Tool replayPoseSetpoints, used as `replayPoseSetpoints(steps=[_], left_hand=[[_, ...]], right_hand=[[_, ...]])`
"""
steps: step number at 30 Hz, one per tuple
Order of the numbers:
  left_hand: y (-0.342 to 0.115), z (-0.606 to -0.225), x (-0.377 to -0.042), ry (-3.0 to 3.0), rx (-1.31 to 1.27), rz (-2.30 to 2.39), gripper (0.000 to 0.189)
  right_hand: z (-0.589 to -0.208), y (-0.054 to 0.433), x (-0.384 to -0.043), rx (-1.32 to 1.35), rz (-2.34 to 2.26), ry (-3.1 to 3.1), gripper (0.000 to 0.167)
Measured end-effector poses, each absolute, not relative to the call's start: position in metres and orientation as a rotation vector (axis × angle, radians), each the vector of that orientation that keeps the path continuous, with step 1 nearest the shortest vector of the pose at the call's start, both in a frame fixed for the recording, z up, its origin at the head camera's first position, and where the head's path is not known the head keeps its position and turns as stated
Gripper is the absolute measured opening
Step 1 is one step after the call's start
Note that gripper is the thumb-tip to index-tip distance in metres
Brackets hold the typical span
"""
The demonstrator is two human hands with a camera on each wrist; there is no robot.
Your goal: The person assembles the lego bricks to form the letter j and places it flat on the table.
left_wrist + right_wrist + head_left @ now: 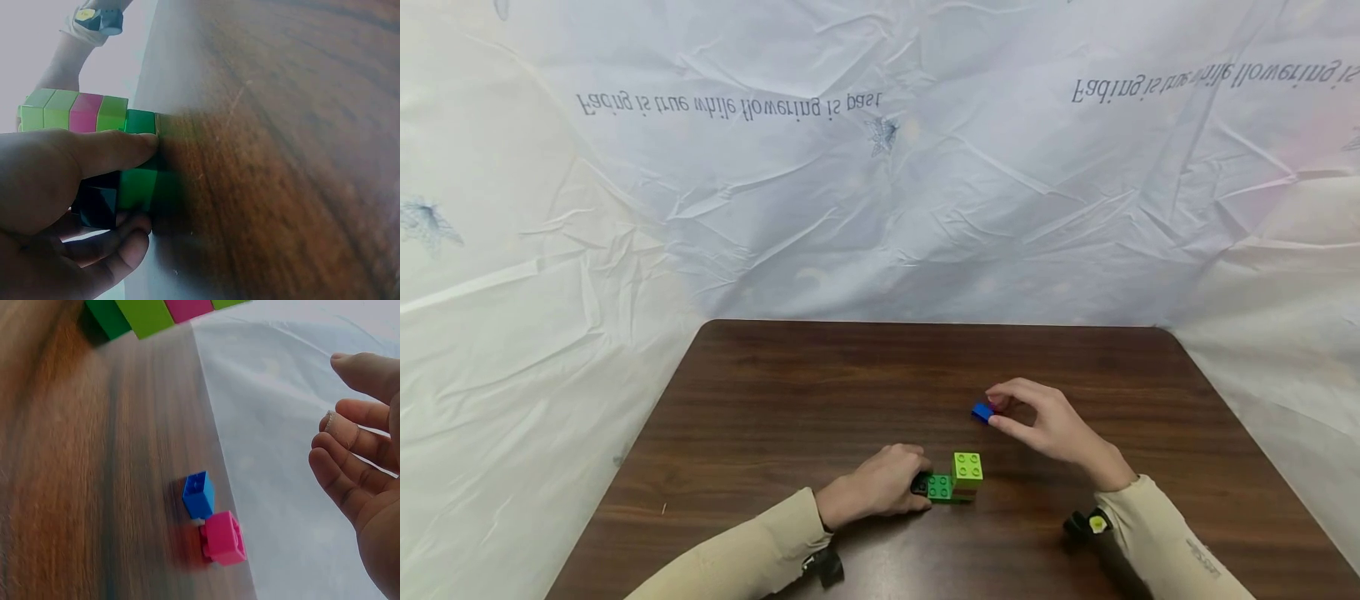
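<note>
My left hand (880, 483) grips the near-left end of a toy brick build. Its thumb and fingers lie on either side of a black brick (99, 203) and the green base (939, 487). From the base's right end rises a stack (967, 467) of lime bricks with one pink brick (86, 112) among them. Farther back, my right hand (1048, 421) hovers with relaxed, parted fingers. Below it, a loose blue brick (199, 495) and a loose pink brick (224, 539) lie on their sides, close together; the right wrist view shows the fingers apart from both.
The dark wood-grain table (790, 392) has rounded far corners. A wrinkled white sheet (880, 208) with printed lettering hangs behind it and along both sides. Each wrist carries a small black camera.
</note>
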State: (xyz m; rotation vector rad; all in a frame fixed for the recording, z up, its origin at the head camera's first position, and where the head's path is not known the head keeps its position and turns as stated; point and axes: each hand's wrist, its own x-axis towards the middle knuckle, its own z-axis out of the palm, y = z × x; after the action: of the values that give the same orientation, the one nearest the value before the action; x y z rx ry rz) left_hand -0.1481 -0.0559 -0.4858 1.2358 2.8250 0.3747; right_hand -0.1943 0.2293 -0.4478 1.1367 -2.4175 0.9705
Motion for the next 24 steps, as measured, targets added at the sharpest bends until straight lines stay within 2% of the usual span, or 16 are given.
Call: replayPoseSetpoints(steps=[24], left_hand=[[-0.058, -0.485, -0.152, 2.803, 1.218, 0.390, 0.029]], right_hand=[[-0.470, 0.241, -0.236, 0.953, 0.857, -2.693, 0.041]])
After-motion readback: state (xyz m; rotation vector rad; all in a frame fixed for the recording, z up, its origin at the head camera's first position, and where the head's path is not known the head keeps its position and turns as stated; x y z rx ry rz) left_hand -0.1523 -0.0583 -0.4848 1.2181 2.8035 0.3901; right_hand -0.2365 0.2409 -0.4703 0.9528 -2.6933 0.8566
